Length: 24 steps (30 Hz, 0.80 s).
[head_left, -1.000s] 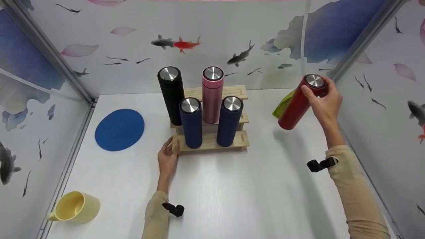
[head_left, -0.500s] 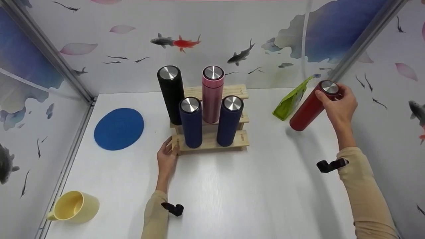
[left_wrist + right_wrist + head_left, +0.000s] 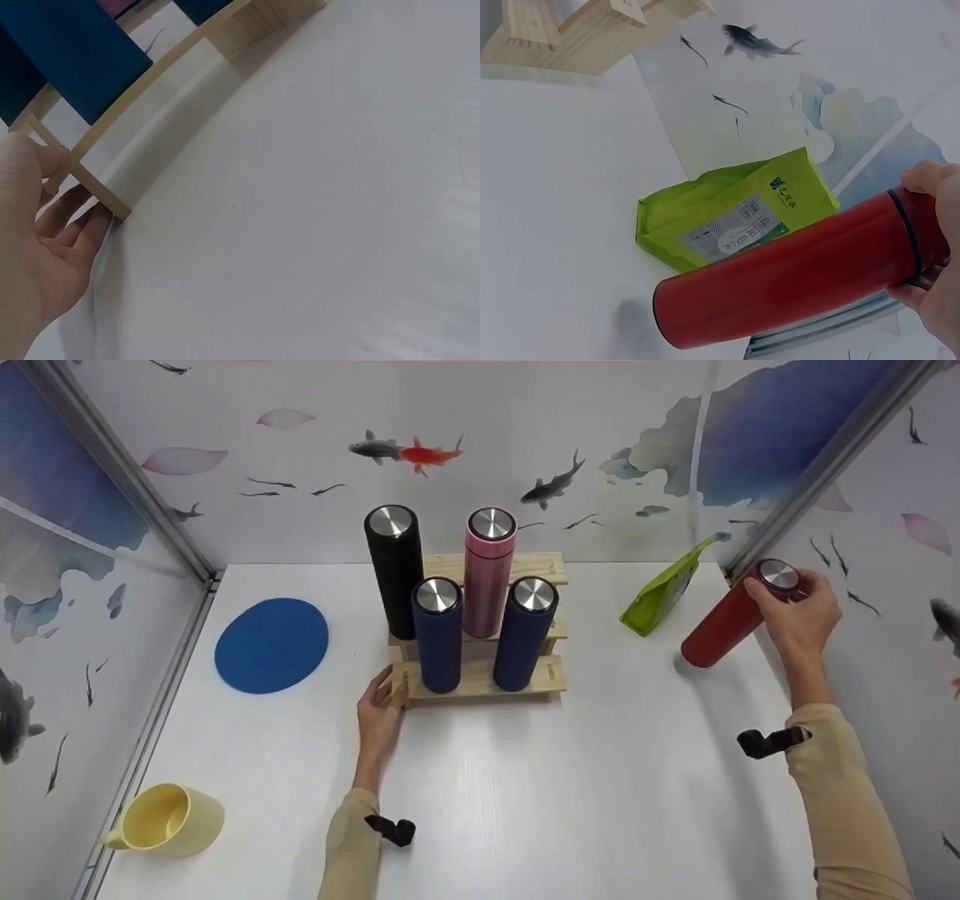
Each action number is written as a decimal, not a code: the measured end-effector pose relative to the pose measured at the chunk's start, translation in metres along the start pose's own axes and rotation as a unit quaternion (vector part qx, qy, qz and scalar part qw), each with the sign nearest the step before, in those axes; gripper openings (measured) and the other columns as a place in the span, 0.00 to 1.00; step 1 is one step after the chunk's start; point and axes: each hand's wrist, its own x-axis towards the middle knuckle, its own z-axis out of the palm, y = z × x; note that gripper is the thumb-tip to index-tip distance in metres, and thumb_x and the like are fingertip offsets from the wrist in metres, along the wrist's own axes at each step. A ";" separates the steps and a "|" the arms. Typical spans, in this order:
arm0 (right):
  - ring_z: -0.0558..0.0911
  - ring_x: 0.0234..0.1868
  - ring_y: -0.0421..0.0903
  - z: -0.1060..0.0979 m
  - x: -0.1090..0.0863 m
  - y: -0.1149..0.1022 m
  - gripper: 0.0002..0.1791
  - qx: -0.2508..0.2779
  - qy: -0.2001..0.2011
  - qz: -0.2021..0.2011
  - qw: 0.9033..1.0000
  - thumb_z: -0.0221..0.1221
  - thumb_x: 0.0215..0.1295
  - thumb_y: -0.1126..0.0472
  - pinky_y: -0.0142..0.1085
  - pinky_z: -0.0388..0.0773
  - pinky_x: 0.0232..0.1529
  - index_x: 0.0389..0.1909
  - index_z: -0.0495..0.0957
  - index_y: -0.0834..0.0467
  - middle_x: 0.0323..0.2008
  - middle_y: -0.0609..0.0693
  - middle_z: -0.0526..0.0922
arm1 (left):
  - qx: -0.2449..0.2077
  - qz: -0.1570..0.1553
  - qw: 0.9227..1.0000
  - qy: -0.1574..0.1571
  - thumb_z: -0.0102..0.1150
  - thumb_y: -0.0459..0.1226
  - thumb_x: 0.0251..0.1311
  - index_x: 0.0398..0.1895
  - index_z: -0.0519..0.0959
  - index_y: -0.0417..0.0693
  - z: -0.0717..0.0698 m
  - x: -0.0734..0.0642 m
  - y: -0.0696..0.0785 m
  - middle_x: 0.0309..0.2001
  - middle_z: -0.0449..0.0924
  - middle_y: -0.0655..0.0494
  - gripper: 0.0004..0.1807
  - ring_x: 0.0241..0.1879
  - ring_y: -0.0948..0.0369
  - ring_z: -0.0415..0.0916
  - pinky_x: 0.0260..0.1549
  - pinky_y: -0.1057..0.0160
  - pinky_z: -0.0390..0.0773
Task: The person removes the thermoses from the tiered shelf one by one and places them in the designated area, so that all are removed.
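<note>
Holding the red flask [image 3: 721,624] tilted near the green packet [image 3: 658,598], we clamp its lidded top in our right grip [image 3: 804,619]; our left grip [image 3: 379,714] pinches the front left corner of the stepped wooden rack [image 3: 477,679].

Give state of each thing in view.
Red flask: capped, tilted
Right hand: grips red flask
Wooden stepped rack: upright, loaded
Left hand: grips rack end
Black flask: capped, upright
Pink flask: capped, upright
Left navy flask: capped, upright
Right navy flask: capped, upright
Green pouch: unheld, seal unclear
Yellow mug: upright, open-topped
Blue round mat: flat
</note>
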 end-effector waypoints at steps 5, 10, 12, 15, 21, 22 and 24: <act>0.73 0.53 0.34 -0.002 0.005 0.012 0.40 0.002 -0.002 0.032 0.999 0.67 0.60 0.43 0.29 0.73 0.58 0.69 0.68 0.57 0.60 0.46 0.74 | -0.003 -0.006 1.000 -0.008 0.59 0.36 0.71 0.72 0.71 0.49 0.000 0.001 0.000 0.66 0.76 0.39 0.26 0.64 0.46 0.76 0.48 0.70 0.80; 0.72 0.52 0.33 -0.003 0.008 0.022 0.40 0.008 0.006 0.045 0.999 0.68 0.60 0.43 0.29 0.73 0.58 0.68 0.69 0.57 0.57 0.43 0.74 | -0.007 -0.008 1.000 -0.005 0.59 0.35 0.71 0.71 0.72 0.50 0.000 0.000 -0.001 0.64 0.77 0.40 0.26 0.63 0.47 0.77 0.49 0.68 0.81; 0.72 0.51 0.32 -0.003 0.008 0.025 0.39 0.013 0.008 0.051 0.999 0.68 0.59 0.43 0.28 0.72 0.57 0.67 0.69 0.56 0.55 0.41 0.74 | -0.010 -0.007 1.000 -0.001 0.59 0.34 0.71 0.71 0.72 0.50 -0.001 0.000 -0.001 0.64 0.77 0.40 0.26 0.63 0.47 0.77 0.49 0.68 0.81; 0.72 0.50 0.32 -0.002 0.009 0.029 0.38 0.018 0.011 0.058 0.998 0.69 0.59 0.44 0.28 0.72 0.55 0.65 0.70 0.56 0.53 0.39 0.73 | -0.010 -0.007 1.000 0.001 0.59 0.35 0.71 0.71 0.72 0.50 -0.001 -0.001 -0.001 0.64 0.77 0.40 0.25 0.63 0.47 0.77 0.48 0.69 0.81; 0.72 0.53 0.33 -0.001 0.011 0.036 0.41 0.010 0.006 0.064 0.998 0.68 0.60 0.44 0.29 0.72 0.60 0.70 0.67 0.57 0.58 0.43 0.73 | -0.006 -0.007 1.000 -0.006 0.60 0.36 0.71 0.72 0.70 0.48 0.000 0.000 0.001 0.66 0.76 0.40 0.27 0.66 0.47 0.75 0.49 0.71 0.80; 0.72 0.54 0.34 -0.001 0.011 0.036 0.42 0.007 0.004 0.064 0.998 0.68 0.60 0.43 0.29 0.72 0.61 0.70 0.67 0.57 0.60 0.44 0.73 | -0.005 -0.005 1.000 -0.007 0.59 0.36 0.71 0.73 0.70 0.47 0.000 0.001 0.001 0.67 0.75 0.39 0.28 0.66 0.47 0.74 0.50 0.71 0.80; 0.73 0.56 0.35 0.000 0.011 0.037 0.42 0.006 0.003 0.063 0.998 0.68 0.60 0.43 0.30 0.72 0.63 0.71 0.66 0.58 0.62 0.47 0.73 | -0.003 -0.007 1.000 -0.007 0.59 0.37 0.71 0.73 0.69 0.47 0.000 0.000 0.002 0.67 0.75 0.39 0.28 0.67 0.47 0.74 0.52 0.70 0.80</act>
